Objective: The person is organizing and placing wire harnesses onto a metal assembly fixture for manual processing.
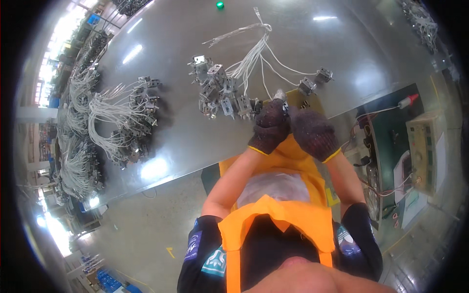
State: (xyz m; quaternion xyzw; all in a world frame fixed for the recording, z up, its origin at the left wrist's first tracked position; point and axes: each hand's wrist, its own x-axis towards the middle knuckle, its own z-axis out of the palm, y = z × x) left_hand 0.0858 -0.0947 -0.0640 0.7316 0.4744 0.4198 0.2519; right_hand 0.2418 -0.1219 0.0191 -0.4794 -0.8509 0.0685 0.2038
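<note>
Both my hands wear dark knit gloves with yellow cuffs and meet at the near edge of the metal table (195,141). My left hand (270,126) is closed round a small shiny metal part (280,95), which pokes up past the fingertips. Pressed close beside it, my right hand (313,133) is also closed, and whatever its fingers grip is hidden. Just beyond lies a bundle of white wires (253,54), with several small metal housings (217,90) clustered at its left. Two more housings (309,85) sit to the right on their own wires.
Piles of white-wired housings (117,117) line the table's left side. At the right stand a beige instrument box (424,146) with cables and a red-tipped probe (408,101) on a dark green surface. A green light (220,5) shows at the far edge.
</note>
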